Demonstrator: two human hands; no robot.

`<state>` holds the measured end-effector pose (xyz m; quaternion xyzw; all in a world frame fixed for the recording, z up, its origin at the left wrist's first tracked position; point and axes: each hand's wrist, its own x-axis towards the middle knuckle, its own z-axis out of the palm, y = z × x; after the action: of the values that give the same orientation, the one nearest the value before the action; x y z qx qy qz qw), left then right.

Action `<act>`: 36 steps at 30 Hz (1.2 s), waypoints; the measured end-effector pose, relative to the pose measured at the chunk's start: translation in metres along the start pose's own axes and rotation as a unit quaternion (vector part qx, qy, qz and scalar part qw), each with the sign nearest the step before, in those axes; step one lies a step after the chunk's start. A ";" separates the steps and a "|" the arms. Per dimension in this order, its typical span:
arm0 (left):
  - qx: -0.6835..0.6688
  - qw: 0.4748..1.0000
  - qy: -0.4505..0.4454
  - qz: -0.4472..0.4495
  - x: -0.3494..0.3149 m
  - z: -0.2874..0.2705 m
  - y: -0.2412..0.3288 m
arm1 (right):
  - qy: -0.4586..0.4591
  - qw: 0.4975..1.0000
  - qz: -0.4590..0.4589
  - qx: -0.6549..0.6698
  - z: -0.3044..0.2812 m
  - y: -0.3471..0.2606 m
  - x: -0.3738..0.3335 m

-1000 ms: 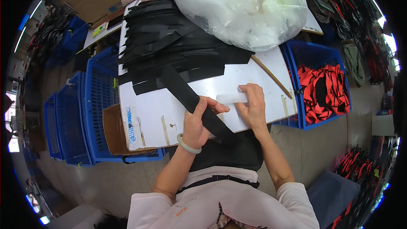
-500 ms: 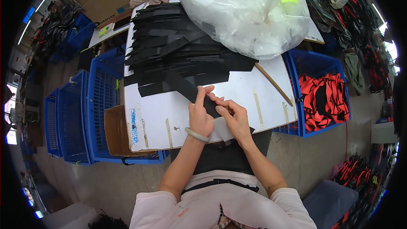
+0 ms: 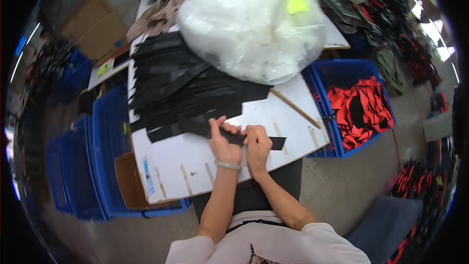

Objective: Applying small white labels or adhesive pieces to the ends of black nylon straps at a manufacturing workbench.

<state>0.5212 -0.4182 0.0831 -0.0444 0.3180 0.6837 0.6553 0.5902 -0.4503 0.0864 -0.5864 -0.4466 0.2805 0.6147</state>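
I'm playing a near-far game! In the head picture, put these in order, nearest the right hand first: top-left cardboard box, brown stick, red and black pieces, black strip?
1. Black strip: at the right hand.
2. Brown stick: on the table, ahead and right.
3. Red and black pieces: in the blue bin, right.
4. Cardboard box: far off, top left.

1 fisheye camera looks steeply down and slightly forward from head height; the hands (image 3: 225,149) and counter (image 3: 171,168) lie near, mid-view, with floor (image 3: 337,178) curving toward the rim.
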 end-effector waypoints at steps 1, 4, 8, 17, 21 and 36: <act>0.018 0.999 -0.013 0.025 0.002 -0.006 0.004 | 0.012 0.993 0.079 0.089 -0.001 0.000 0.009; 0.090 0.993 -0.059 0.041 -0.004 -0.008 0.028 | -0.010 0.940 0.228 0.253 -0.022 -0.005 0.041; 0.023 0.986 -0.156 -0.047 -0.010 -0.004 0.046 | -0.196 0.979 0.051 0.002 -0.033 -0.015 0.038; 0.144 0.971 -0.182 0.061 -0.033 0.026 0.031 | -0.309 0.945 -0.036 -0.101 -0.042 -0.024 0.017; 0.160 0.979 -0.103 0.079 -0.034 0.031 0.029 | -0.201 0.967 -0.120 -0.105 -0.036 -0.023 -0.002; 0.124 0.970 -0.196 -0.075 -0.043 0.042 0.026 | -0.173 0.969 -0.122 -0.132 -0.061 -0.027 -0.011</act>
<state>0.5182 -0.4329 0.1469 0.1486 0.2614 0.5835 0.7544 0.6338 -0.4931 0.1157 -0.5463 -0.6470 0.2391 0.4751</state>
